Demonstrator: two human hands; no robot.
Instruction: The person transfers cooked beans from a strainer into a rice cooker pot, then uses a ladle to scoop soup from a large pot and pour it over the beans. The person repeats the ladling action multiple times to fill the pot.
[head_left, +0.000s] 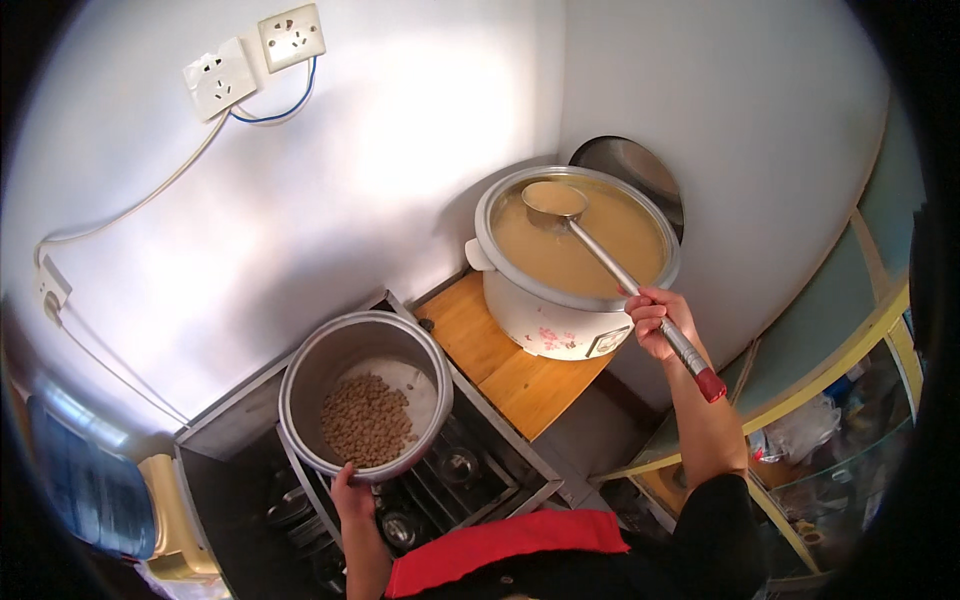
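Head view: right hand (662, 318) holds ladle (605, 260), left hand (353, 497) pot (335, 350).

I'm in a kitchen: gas stove (458, 465) by the wall (350, 200), metal pot (432, 372) over it, big cooker (535, 322) of brownish liquid (540, 262) alongside.

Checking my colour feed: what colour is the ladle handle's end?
The ladle handle's end is red, best seen in the head view.

A wooden worktop (460, 315), right of the frame's middle, carries a white cooker (512, 305) with pink flowers. Below and left sits a black gas stove (505, 482); whether the metal pot (340, 345) over it rests there is unclear.
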